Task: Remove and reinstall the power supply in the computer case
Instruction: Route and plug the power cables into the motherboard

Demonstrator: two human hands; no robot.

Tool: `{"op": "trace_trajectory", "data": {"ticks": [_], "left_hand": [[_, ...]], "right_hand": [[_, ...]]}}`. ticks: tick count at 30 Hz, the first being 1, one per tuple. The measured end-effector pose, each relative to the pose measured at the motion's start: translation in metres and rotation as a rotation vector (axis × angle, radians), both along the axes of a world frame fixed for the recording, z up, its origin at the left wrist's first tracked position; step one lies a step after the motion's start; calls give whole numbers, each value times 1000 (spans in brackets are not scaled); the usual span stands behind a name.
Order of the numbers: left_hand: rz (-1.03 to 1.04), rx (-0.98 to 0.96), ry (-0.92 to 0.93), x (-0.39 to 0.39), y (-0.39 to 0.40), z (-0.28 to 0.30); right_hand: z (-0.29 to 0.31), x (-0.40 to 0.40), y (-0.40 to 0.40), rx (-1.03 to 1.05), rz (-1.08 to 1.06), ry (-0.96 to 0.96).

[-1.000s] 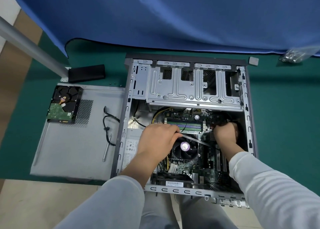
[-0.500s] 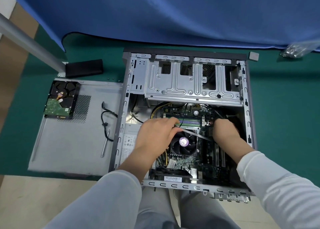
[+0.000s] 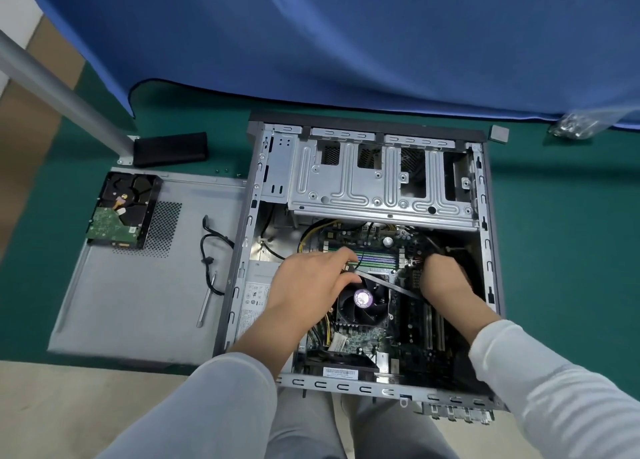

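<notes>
Way out to the left of both hands sat the loose hard drive (image 3: 121, 210) on the removed side panel (image 3: 138, 285), with a stray black cable (image 3: 209, 250) and a screwdriver (image 3: 207, 301) lying nearer the case. The power supply (image 3: 254, 294) was still seated in the computer case (image 3: 485, 250), tucked right under the left wrist, only its label showing.

The left hand (image 3: 311, 282) had fingers curled, pinching what looked like a flat grey cable (image 3: 388, 285) just above the CPU fan (image 3: 362, 302). That cable ran off to the right hand (image 3: 445, 278), which was buried down by the motherboard's (image 3: 363, 340) right edge. Its fingers were hidden, so I couldn't tell if it was gripping anything.

My guess is the risk here was yanking: pulling a connector at an angle could bend pins or crack the socket, and dragging the cable across the fan could snag it on the blades.
</notes>
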State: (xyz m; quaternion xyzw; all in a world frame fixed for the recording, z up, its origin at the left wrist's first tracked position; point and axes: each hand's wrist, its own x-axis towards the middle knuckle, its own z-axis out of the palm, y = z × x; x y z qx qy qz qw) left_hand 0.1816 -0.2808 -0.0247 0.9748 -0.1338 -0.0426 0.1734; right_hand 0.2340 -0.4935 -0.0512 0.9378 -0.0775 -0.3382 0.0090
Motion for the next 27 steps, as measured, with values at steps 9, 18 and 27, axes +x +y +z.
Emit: {"op": "trace_trajectory", "data": {"ticks": [9, 18, 27], "left_hand": [[27, 83, 91, 1, -1, 1], [68, 34, 71, 1, -1, -1], [45, 58, 40, 2, 0, -11]], "right_hand": [[51, -31, 22, 669, 334, -191], [31, -37, 33, 365, 515, -308], [18, -12, -2, 7, 328, -130]]}}
